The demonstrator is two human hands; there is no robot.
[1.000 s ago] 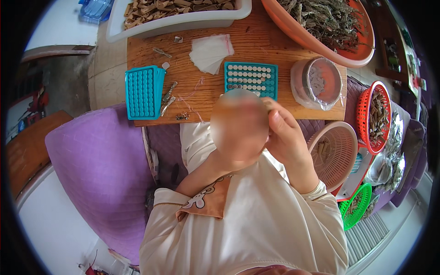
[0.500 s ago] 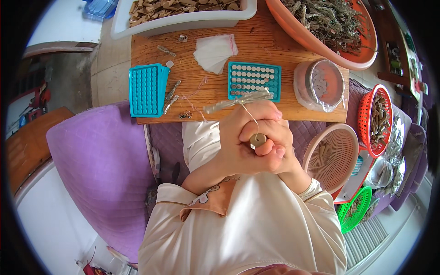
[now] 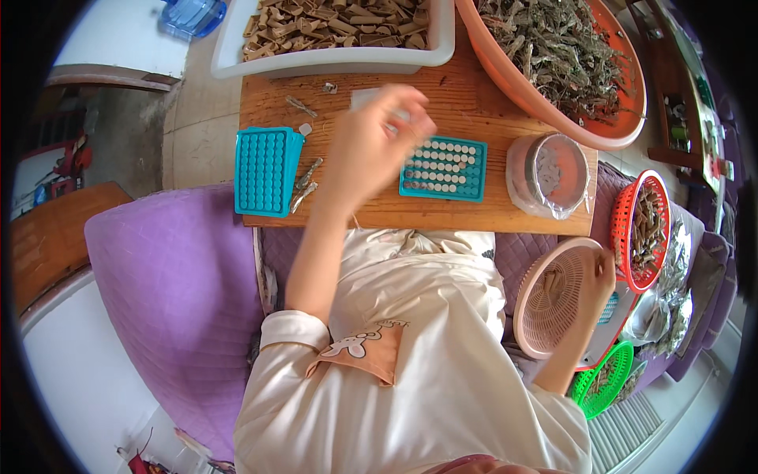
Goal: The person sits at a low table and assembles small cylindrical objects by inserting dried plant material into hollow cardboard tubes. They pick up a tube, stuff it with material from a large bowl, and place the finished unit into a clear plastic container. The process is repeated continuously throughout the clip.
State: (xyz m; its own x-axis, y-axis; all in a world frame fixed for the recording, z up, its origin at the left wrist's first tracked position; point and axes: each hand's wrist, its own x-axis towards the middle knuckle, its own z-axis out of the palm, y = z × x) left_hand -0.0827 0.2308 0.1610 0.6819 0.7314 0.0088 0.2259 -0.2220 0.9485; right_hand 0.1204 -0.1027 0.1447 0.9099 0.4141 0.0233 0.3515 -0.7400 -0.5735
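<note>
My left hand (image 3: 373, 146) is raised over the table, fingers curled and smeared by motion; a pale bit shows between them, too blurred to name. Just right of it lies a teal tray (image 3: 476, 178), its round pockets mostly filled with white discs. My right hand (image 3: 598, 284) reaches out to the right, over the rim of a pink-beige plastic basket (image 3: 527, 308). Its fingers are bent together, and whatever they hold is hidden. A few brown pieces (image 3: 553, 283) lie in that basket.
Stacked teal trays (image 3: 262, 170) and twisted silvery scraps (image 3: 303, 197) lie on the table's left. A white tub (image 3: 332, 59) of brown pieces, an orange basin (image 3: 505, 75) of dried material and a bag-lined round container (image 3: 521, 178) stand around. Red (image 3: 624, 225) and green baskets (image 3: 584, 387) are at right.
My hands were clasped around a small round brown piece with a string and a silvery twisted strip. They have parted: left up over the table, right out to the basket. Piece and strip no longer show.
</note>
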